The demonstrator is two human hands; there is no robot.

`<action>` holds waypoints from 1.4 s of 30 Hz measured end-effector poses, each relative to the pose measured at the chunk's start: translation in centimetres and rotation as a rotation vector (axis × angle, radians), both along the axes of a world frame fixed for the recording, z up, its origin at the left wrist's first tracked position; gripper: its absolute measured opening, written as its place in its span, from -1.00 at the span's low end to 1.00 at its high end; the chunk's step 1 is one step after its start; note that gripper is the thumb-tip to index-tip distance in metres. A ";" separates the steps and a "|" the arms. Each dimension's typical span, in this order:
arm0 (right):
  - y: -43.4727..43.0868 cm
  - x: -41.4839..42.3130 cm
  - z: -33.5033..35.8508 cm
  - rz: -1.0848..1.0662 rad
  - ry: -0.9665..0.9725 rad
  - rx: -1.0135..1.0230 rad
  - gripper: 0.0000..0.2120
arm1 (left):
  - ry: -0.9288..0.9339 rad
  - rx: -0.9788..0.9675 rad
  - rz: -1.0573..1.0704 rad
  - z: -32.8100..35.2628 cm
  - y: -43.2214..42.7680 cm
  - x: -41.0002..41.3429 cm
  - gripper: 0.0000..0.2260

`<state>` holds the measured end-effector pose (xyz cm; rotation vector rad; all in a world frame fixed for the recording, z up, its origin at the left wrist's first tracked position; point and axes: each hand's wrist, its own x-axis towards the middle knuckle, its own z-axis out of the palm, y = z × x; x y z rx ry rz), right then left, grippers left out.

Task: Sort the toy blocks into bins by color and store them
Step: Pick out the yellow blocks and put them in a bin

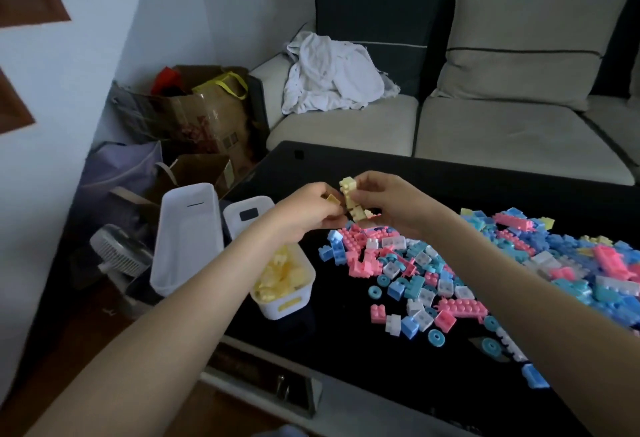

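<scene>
Glossy black desk (346, 367) carries a loose pile of studded plastic blocks (450, 263): pink, blue, white, teal. Above the pile's left end, right hand (388, 204) curls its fingers (369, 184) round a knobbly pale-yellow stack (351, 199). Left hand (308, 215) pinches a small yellow block (331, 199) just beside the stack. Under the left wrist, a white plastic bin (287, 308) holds yellow blocks, with a second white bin (188, 239) beside it.

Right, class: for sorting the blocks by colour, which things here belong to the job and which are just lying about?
Job: left hand, right hand, the yellow blocks they hold, part-filled bin, empty white bin, mixed pile of blocks on the table.

Lying about: white cloth on the sofa, fan, brown bag, dark cushion.
</scene>
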<state>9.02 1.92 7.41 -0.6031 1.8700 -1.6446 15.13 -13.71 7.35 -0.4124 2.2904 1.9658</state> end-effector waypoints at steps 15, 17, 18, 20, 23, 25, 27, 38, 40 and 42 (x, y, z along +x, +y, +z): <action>-9.0 7.1 -1.0 0.317 0.687 0.548 -0.65 | -0.079 -1.311 0.028 -4.0 -8.9 6.4 -0.46; -8.9 7.6 -1.0 0.333 0.762 0.598 -0.63 | -0.079 -1.264 0.016 -3.7 -9.2 6.5 -0.39; -8.9 7.9 -1.0 0.339 0.778 0.612 -0.60 | -0.070 -1.252 0.017 -3.7 -9.2 6.5 -0.39; -8.7 8.5 -1.0 0.348 0.841 0.618 -0.54 | -0.056 -1.222 -0.001 -3.7 -9.3 6.7 -0.47; -8.0 8.8 -1.0 0.420 0.965 0.638 -0.65 | -0.150 -1.233 -0.157 -4.0 -9.4 7.1 -0.66; -7.9 8.8 -1.2 0.570 0.953 0.782 -0.79 | -0.197 -1.280 -0.255 -4.3 -9.4 7.2 -0.65; -8.1 8.8 -1.5 0.666 0.965 0.936 -0.75 | -0.183 -1.266 -0.279 -4.4 -9.2 7.1 -0.60; -9.7 7.2 -2.9 0.618 0.946 0.925 -0.66 | -0.149 -1.194 -0.346 -4.0 -9.8 7.2 -0.54; -9.6 6.7 -2.9 0.568 0.973 0.801 -0.69 | -0.188 -1.220 -0.343 -4.0 -9.9 7.0 -0.56; -9.3 6.0 -2.9 0.560 1.026 0.789 -0.68 | -0.228 -1.296 -0.335 -4.0 -9.7 6.8 -0.51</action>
